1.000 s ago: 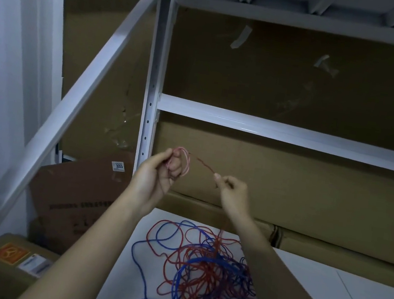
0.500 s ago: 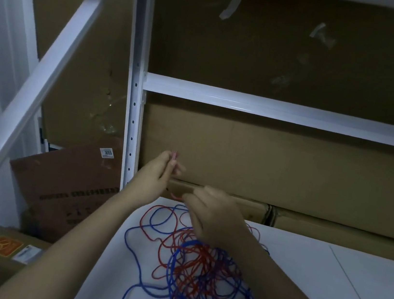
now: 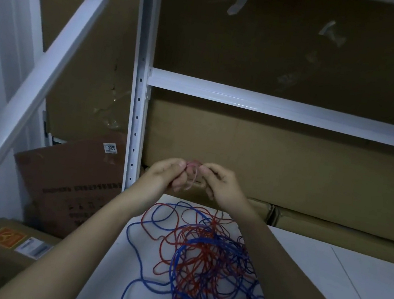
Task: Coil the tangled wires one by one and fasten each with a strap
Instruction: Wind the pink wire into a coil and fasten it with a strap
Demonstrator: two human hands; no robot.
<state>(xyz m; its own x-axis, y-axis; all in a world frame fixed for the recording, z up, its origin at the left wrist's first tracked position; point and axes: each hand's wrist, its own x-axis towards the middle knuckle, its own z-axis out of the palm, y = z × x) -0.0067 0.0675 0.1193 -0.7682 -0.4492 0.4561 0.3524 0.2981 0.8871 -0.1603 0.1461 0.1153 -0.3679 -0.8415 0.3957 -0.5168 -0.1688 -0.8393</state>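
Observation:
A tangle of red and blue wires [image 3: 203, 259] lies on the white table [image 3: 323, 288] below my arms. Above its far edge, both hands meet around a small coil of red wire [image 3: 193, 174]. My left hand [image 3: 167, 174] grips the coil's left side with curled fingers. My right hand [image 3: 221, 184] pinches the red wire at the coil's top right. A red strand runs down from the hands into the tangle. No strap is visible.
A white metal shelf post [image 3: 141, 78] and crossbeam [image 3: 285, 108] stand just behind the hands, with cardboard sheets [image 3: 278, 160] beyond. Cardboard boxes [image 3: 8, 244] sit on the floor at left, past the table's left edge.
My right hand went down toward the tangle, then came back up to the left hand, laying another turn of red wire on the coil. The camera tilted downward.

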